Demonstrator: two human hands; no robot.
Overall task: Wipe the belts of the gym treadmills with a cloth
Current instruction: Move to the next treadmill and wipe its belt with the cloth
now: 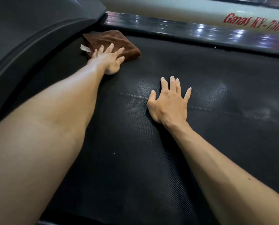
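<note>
Treadmill belt [135,159]: black, finely textured, filling most of the view; faint stitched seam running across it under the right hand; dull sheen patches toward the right. Cloth [112,42]: brown, folded into a thick pad, lying flat on the belt's far left corner, just beside the motor cover [30,30]; white tag [85,48] protruding from its left edge. Left hand [108,60]: arm stretched forward, palm down on the cloth's near half, fingers straight and slightly spread, pressing rather than gripping. Right hand [169,103]: palm flat on bare belt, well apart from the cloth, fingers splayed wide, holding nothing. Motor cover: dark grey moulded plastic, curved, occupying the upper left. Side rail [184,28]: glossy, reflecting lights, bordering the belt's far edge. Pale frame panel [168,10] beyond the rail, red lettering [254,23] reading "Ganas KY-730".
</note>
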